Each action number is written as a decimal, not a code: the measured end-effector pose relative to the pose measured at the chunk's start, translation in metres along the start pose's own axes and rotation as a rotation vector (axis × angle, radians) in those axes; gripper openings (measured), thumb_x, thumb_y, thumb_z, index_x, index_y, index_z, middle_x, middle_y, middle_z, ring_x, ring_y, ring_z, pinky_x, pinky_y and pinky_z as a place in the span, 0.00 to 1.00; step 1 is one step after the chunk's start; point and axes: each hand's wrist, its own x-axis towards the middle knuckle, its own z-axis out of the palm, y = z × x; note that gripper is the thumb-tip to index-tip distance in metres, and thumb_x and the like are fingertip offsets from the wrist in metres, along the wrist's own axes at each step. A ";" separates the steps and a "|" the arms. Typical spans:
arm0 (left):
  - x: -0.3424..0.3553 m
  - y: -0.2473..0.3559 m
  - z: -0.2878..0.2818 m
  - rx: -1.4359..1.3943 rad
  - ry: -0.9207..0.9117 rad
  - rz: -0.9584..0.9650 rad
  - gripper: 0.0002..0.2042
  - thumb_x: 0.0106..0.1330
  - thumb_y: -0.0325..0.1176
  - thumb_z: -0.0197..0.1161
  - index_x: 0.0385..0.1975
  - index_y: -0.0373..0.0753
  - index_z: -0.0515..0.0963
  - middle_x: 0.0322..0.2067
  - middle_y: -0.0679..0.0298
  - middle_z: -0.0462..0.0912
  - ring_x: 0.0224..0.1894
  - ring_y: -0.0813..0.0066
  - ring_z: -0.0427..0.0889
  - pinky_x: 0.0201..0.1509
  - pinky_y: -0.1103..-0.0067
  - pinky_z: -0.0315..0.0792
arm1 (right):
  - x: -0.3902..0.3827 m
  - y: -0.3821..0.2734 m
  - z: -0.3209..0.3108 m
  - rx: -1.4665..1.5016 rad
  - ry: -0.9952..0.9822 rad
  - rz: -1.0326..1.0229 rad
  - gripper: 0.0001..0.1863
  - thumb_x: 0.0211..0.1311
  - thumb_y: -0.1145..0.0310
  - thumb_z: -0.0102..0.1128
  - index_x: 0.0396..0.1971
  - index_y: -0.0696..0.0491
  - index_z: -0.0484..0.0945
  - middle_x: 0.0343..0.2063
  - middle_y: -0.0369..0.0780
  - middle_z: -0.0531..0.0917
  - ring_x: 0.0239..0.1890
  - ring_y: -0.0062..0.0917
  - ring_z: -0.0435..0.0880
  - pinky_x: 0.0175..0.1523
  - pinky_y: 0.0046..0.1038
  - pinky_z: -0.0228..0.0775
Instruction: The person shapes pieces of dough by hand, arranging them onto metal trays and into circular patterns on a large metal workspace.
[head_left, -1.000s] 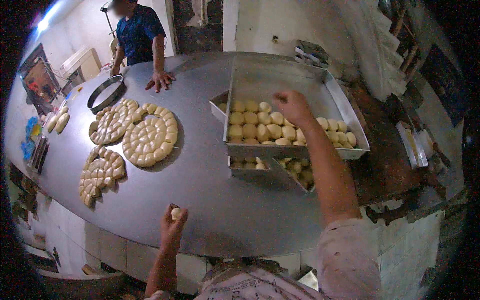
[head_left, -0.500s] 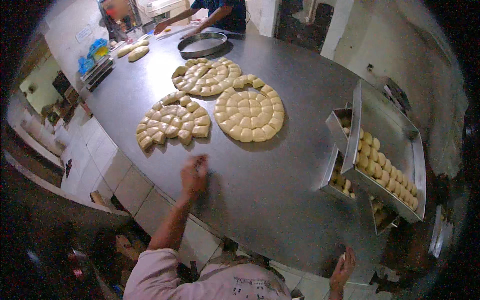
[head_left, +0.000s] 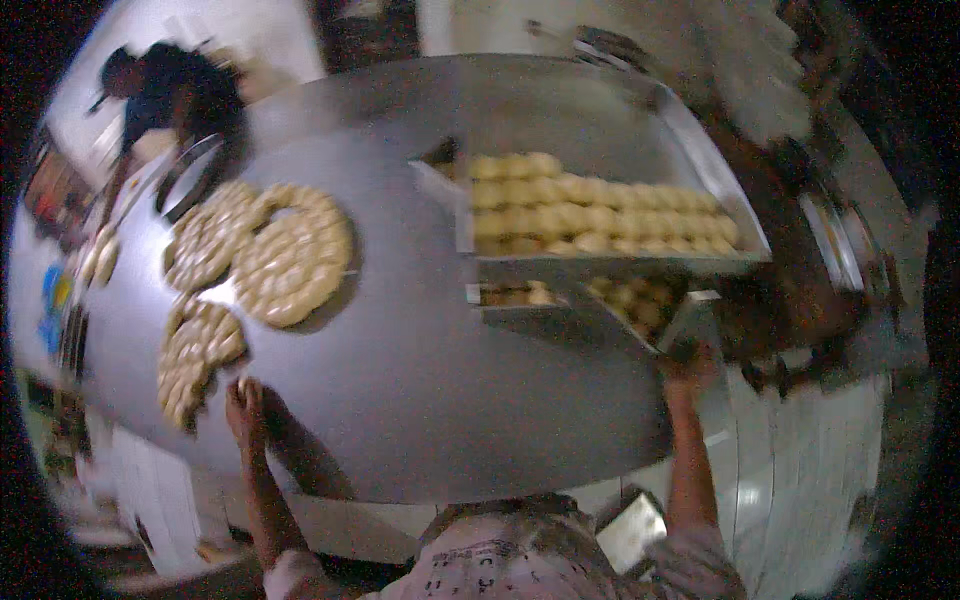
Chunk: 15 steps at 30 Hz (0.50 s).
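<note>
My left hand (head_left: 247, 405) is closed beside the broken lower-left dough slab (head_left: 196, 355); whether it holds a piece is too blurred to make out. My right hand (head_left: 688, 365), smeared by motion, is at the corner of a lower metal tray (head_left: 700, 308) holding dough balls (head_left: 635, 300). Above that, a large metal tray (head_left: 610, 110) holds rows of pale dough balls (head_left: 600, 210). Two more cut dough rounds, one at the back (head_left: 208, 240) and one nearer the centre (head_left: 287, 255), lie on the left of the steel table (head_left: 430, 400).
A co-worker in dark clothing (head_left: 170, 95) bends over the far left by a metal ring (head_left: 183, 180). Dough loaves (head_left: 100, 252) and a blue bag (head_left: 55, 310) sit at the left edge. A narrow metal tray (head_left: 830, 240) stands at the right.
The view swung left, then back right. My right hand came down from above the big tray to the lower tray. My left hand moved toward the broken slab. The co-worker now bends lower.
</note>
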 end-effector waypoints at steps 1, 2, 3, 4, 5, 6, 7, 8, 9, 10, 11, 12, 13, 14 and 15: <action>-0.018 0.022 0.022 -0.116 -0.101 -0.052 0.14 0.65 0.35 0.50 0.46 0.35 0.66 0.37 0.63 0.72 0.36 0.76 0.69 0.40 0.82 0.66 | 0.007 -0.007 0.015 -0.136 0.114 -0.030 0.22 0.46 0.68 0.59 0.42 0.60 0.68 0.41 0.51 0.70 0.45 0.44 0.69 0.50 0.38 0.62; -0.039 0.055 0.035 -0.219 -0.193 -0.107 0.14 0.65 0.36 0.49 0.46 0.36 0.66 0.37 0.63 0.70 0.37 0.76 0.69 0.41 0.82 0.66 | 0.003 -0.015 0.029 -0.244 0.156 -0.110 0.22 0.46 0.67 0.59 0.42 0.60 0.68 0.42 0.52 0.70 0.47 0.45 0.68 0.52 0.40 0.60; -0.058 0.083 0.045 -0.411 -0.163 -0.247 0.14 0.65 0.36 0.49 0.46 0.35 0.65 0.38 0.62 0.69 0.38 0.75 0.69 0.42 0.82 0.66 | -0.009 -0.025 0.037 -0.280 0.125 -0.203 0.22 0.45 0.66 0.58 0.41 0.60 0.68 0.43 0.52 0.70 0.49 0.47 0.66 0.54 0.41 0.58; -0.072 0.105 0.053 -0.605 -0.106 -0.390 0.14 0.65 0.36 0.49 0.46 0.35 0.65 0.39 0.62 0.68 0.39 0.74 0.69 0.43 0.82 0.66 | -0.027 -0.031 0.039 -0.290 0.025 -0.328 0.20 0.45 0.67 0.58 0.39 0.60 0.68 0.42 0.52 0.70 0.50 0.47 0.65 0.54 0.42 0.57; -0.085 0.121 0.054 -0.637 -0.107 -0.296 0.14 0.65 0.35 0.50 0.46 0.35 0.65 0.39 0.62 0.68 0.40 0.73 0.69 0.43 0.82 0.66 | -0.029 -0.023 0.026 -0.214 -0.042 -0.398 0.19 0.46 0.67 0.58 0.39 0.59 0.68 0.42 0.52 0.70 0.50 0.47 0.64 0.55 0.42 0.56; -0.100 0.134 0.053 -0.666 -0.109 -0.212 0.14 0.64 0.34 0.51 0.46 0.36 0.65 0.40 0.61 0.67 0.40 0.72 0.69 0.43 0.81 0.66 | -0.030 -0.009 0.010 -0.142 -0.117 -0.468 0.18 0.47 0.66 0.57 0.38 0.59 0.68 0.42 0.51 0.70 0.51 0.47 0.63 0.55 0.42 0.56; -0.110 0.141 0.057 -0.694 -0.119 -0.139 0.14 0.64 0.34 0.52 0.46 0.36 0.65 0.40 0.61 0.67 0.40 0.72 0.69 0.43 0.81 0.67 | -0.034 -0.003 -0.010 -0.078 -0.199 -0.531 0.17 0.48 0.66 0.57 0.37 0.59 0.68 0.42 0.51 0.70 0.52 0.47 0.63 0.56 0.42 0.55; -0.111 0.147 0.066 -0.785 -0.177 -0.214 0.14 0.63 0.32 0.53 0.46 0.36 0.65 0.40 0.61 0.67 0.40 0.71 0.70 0.43 0.81 0.67 | -0.019 -0.001 -0.021 -0.167 -0.148 -0.407 0.17 0.48 0.66 0.57 0.37 0.58 0.68 0.41 0.51 0.70 0.51 0.47 0.63 0.56 0.42 0.55; -0.112 0.154 0.077 -0.876 -0.229 -0.288 0.15 0.62 0.31 0.54 0.47 0.37 0.65 0.39 0.61 0.66 0.40 0.71 0.70 0.44 0.81 0.67 | 0.014 -0.012 -0.032 -0.252 -0.095 -0.287 0.16 0.48 0.66 0.57 0.36 0.58 0.68 0.41 0.51 0.70 0.50 0.46 0.64 0.56 0.41 0.55; -0.114 0.158 0.088 -0.966 -0.271 -0.367 0.15 0.61 0.30 0.55 0.48 0.38 0.65 0.39 0.61 0.66 0.39 0.70 0.70 0.44 0.81 0.68 | 0.022 -0.018 -0.032 -0.275 -0.073 -0.247 0.16 0.48 0.66 0.57 0.35 0.57 0.69 0.40 0.50 0.71 0.49 0.46 0.64 0.55 0.41 0.55; -0.117 0.169 0.102 -0.921 -0.386 -0.329 0.13 0.60 0.29 0.56 0.43 0.38 0.66 0.35 0.64 0.67 0.37 0.74 0.69 0.41 0.82 0.67 | 0.029 -0.023 -0.032 -0.303 -0.052 -0.202 0.15 0.48 0.65 0.57 0.34 0.57 0.69 0.39 0.50 0.71 0.47 0.46 0.65 0.54 0.40 0.56; -0.120 0.180 0.114 -0.873 -0.490 -0.282 0.10 0.58 0.28 0.57 0.39 0.39 0.68 0.32 0.66 0.67 0.34 0.77 0.68 0.37 0.83 0.66 | 0.026 -0.033 -0.022 -0.265 -0.064 -0.236 0.14 0.48 0.65 0.56 0.33 0.56 0.70 0.37 0.49 0.71 0.45 0.45 0.66 0.52 0.41 0.56; -0.127 0.201 0.123 -0.826 -0.421 -0.305 0.08 0.57 0.28 0.58 0.34 0.40 0.67 0.28 0.67 0.67 0.32 0.79 0.67 0.35 0.84 0.65 | 0.023 -0.035 -0.017 -0.222 -0.087 -0.324 0.13 0.47 0.65 0.56 0.32 0.56 0.70 0.36 0.49 0.71 0.44 0.45 0.66 0.51 0.41 0.57; -0.133 0.212 0.127 -0.780 -0.351 -0.330 0.07 0.56 0.29 0.59 0.29 0.41 0.66 0.25 0.69 0.66 0.30 0.81 0.66 0.33 0.85 0.64 | 0.015 -0.034 -0.013 -0.181 -0.124 -0.405 0.13 0.47 0.65 0.56 0.31 0.56 0.70 0.35 0.49 0.70 0.42 0.45 0.66 0.49 0.41 0.57; -0.128 0.214 0.123 -0.695 -0.362 -0.310 0.08 0.56 0.29 0.59 0.29 0.41 0.66 0.25 0.69 0.66 0.29 0.82 0.66 0.33 0.84 0.64 | -0.008 -0.024 -0.011 -0.137 -0.170 -0.546 0.13 0.46 0.65 0.56 0.30 0.57 0.70 0.35 0.49 0.70 0.41 0.45 0.66 0.48 0.41 0.57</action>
